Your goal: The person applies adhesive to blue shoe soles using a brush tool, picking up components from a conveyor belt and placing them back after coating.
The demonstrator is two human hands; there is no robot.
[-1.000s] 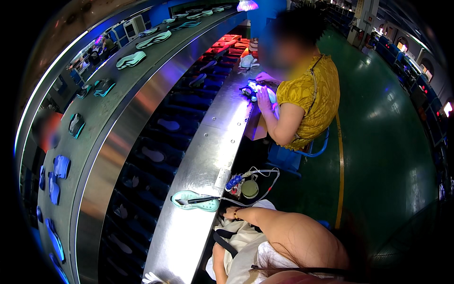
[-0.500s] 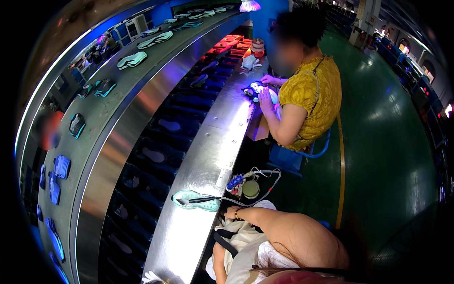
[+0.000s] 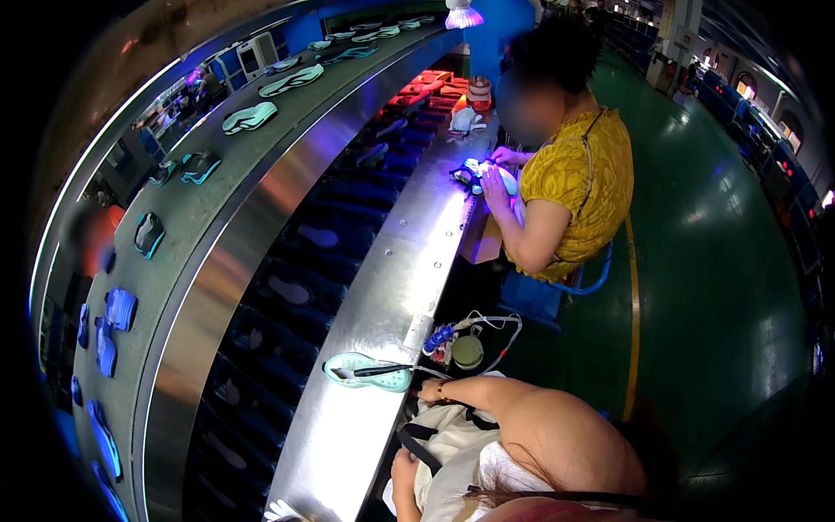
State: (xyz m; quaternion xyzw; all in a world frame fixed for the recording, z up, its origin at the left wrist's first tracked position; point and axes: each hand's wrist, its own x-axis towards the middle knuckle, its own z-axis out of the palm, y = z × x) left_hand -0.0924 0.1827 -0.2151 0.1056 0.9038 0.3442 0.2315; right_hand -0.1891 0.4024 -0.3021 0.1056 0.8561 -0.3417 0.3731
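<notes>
Below the bench's front edge, my right hand (image 3: 430, 391) hangs beside my lap with a beaded bracelet on its wrist; its fingers are partly hidden. My left hand (image 3: 404, 465) rests against the pale cloth (image 3: 448, 439) over my lap, its fingers mostly out of sight. Nearest to both hands, on the metal bench (image 3: 339, 435), lies a mint-green shoe sole (image 3: 339, 364). Across it rests a black pen-like tool (image 3: 380, 370), untouched, with a thin pale cord running off the bench edge.
A green round pot (image 3: 467, 351) and a blue coiled hose (image 3: 437, 338) stand beside the bench. Ahead, a co-worker in yellow (image 3: 578, 187) handles a shoe part under violet light. Soles and shoe parts ride a conveyor belt (image 3: 200, 235); a dark lower rack (image 3: 304, 252) holds several soles.
The whole view has shifted slightly to the right. My hands, the sole and the black tool keep their places relative to each other.
</notes>
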